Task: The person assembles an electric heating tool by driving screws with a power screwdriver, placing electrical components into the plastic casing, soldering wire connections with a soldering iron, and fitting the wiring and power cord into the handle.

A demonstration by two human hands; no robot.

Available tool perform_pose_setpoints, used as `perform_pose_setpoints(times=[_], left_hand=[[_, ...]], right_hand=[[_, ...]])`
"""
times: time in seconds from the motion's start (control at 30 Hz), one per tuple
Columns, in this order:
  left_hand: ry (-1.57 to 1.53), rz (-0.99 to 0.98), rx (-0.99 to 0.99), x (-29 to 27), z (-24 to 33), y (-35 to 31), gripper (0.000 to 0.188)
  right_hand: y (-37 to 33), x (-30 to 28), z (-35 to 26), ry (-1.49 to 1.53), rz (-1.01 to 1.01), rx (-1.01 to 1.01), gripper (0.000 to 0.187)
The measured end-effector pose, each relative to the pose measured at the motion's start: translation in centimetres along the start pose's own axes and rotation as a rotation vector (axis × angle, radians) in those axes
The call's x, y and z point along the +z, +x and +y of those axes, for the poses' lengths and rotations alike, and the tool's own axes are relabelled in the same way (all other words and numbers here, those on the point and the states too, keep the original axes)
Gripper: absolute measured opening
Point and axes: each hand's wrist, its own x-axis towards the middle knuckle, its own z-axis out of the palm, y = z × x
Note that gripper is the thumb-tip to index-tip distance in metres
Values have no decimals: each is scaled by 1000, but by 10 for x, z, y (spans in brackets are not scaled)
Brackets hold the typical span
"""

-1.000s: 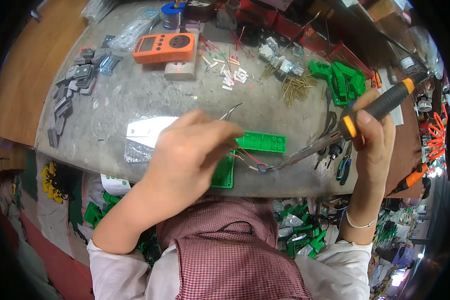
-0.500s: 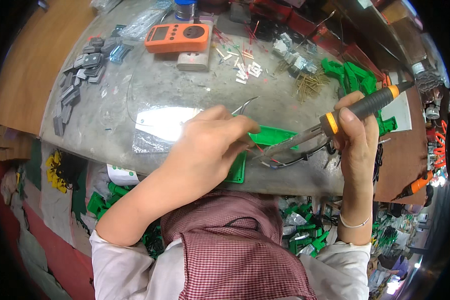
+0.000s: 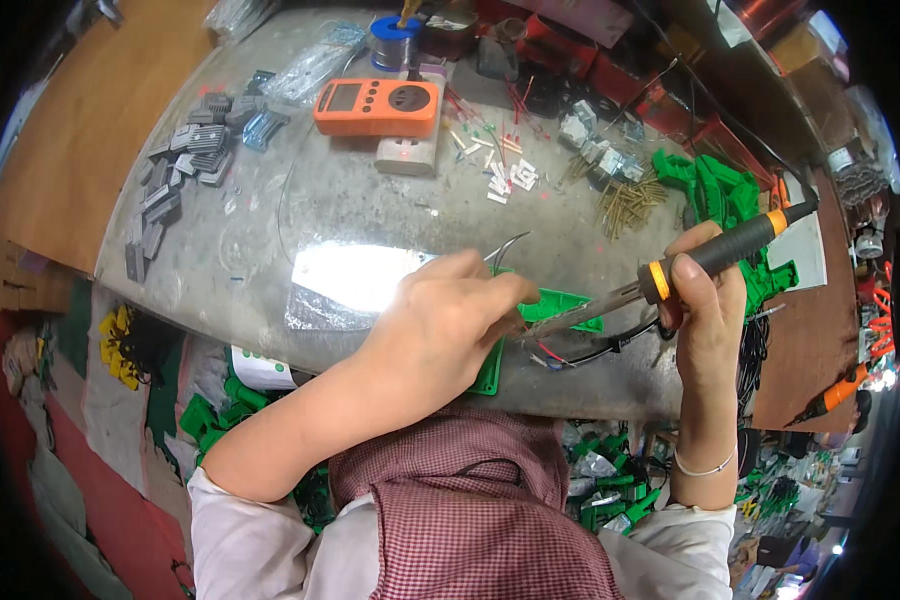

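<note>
I log the right hand (image 3: 708, 305) wrapped round the soldering iron (image 3: 732, 248), left hand (image 3: 458, 312) curled, its hold untellable; wires (image 3: 548, 352) seemingly mid-soldering, green casing (image 3: 570, 308) open.

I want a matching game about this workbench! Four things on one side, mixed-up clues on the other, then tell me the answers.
Things:
1. Soldering iron
2. Meter
3. Spool
4. Thin gold-coloured pieces

Clues:
A. Has a blue top
B. Loosely piled near green parts
C. Orange, lying on a pale block
D. Held in the right hand

Pairs: 1-D, 2-C, 3-A, 4-B
</note>
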Motion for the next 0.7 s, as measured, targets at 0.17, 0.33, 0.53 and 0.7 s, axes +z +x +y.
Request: perform_pose_setpoints(times=[0.17, 0.33, 0.53, 0.7], left_hand=[[113, 27, 10, -15, 1, 2, 35], [486, 107, -105, -52, -42, -6, 36], [216, -64, 76, -24, -21, 1, 39], [167, -36, 256, 4, -19, -3, 36]], right_hand=[[-1, 4, 1, -44, 46, -1, 25], [1, -4, 0, -108, 92, 22, 32], [12, -2, 0, -99, 134, 34, 32], [35, -19, -6, -18, 316, -62, 21]])
